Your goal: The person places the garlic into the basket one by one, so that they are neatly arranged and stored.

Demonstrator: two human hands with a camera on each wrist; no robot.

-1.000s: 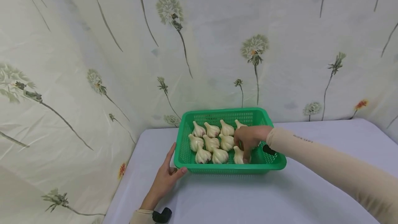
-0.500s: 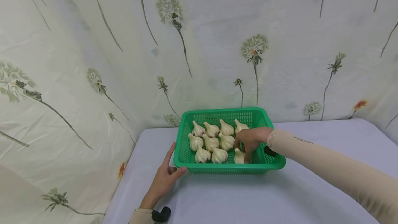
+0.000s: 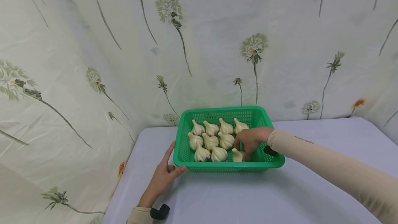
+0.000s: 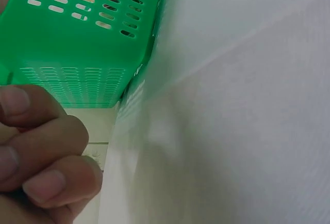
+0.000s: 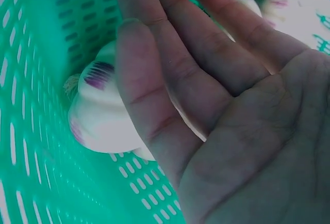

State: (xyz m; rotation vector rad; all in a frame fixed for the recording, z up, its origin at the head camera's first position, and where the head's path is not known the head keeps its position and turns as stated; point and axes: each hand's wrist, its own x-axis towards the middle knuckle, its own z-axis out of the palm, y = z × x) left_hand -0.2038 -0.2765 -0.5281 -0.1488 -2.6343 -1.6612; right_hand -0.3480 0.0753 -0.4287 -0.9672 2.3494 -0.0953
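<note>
In the head view, a green plastic basket (image 3: 228, 166) stands on the table with several garlic bulbs (image 3: 219, 154) lying in rows. My left hand (image 3: 162, 179) holds its front left corner, index finger along the left side and thumb at the front rim. Other fingers (image 4: 49, 139) are curled below, in the left wrist view. My right hand (image 3: 251, 139) reaches down inside, holding a garlic bulb (image 3: 237, 155) at the front right; the fingers hide part of it. In the right wrist view, another garlic bulb (image 5: 103, 115) lies behind the fingers, near the slotted wall.
The table (image 3: 230, 196) has a pale cloth over it. Behind and to the left hangs a curtain (image 3: 211, 44) printed with dandelions. My right sleeve (image 3: 329, 161) crosses above the basket's right rim.
The front right garlic bulb has shifted and tilted slightly under my right hand, which has moved a little forward of the back right bulb, now more visible. My left hand stays at the corner.
</note>
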